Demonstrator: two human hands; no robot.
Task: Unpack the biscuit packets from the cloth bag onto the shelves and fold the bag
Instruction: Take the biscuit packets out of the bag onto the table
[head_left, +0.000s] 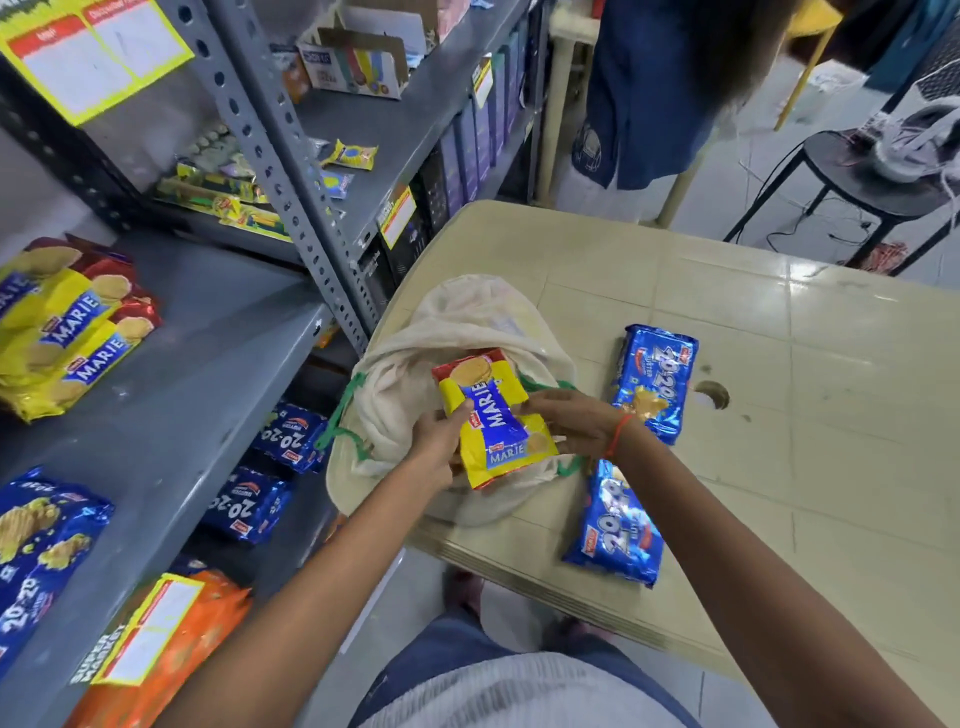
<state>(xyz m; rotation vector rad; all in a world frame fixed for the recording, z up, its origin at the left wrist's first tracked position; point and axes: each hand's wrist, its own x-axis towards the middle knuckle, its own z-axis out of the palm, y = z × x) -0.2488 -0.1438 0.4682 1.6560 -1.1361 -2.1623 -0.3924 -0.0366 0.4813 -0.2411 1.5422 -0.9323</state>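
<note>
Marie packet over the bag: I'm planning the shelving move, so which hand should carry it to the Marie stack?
Left. The left hand already grips the Marie packet on the shelf's side; the Marie stack lies left, while the right hand would cross over.

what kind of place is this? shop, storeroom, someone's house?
Most likely a small grocery shop or a mock-up of one. Grey slotted-angle shelves hold stacked Marie packets and carry price tags; one label reads "Super Market".
</note>
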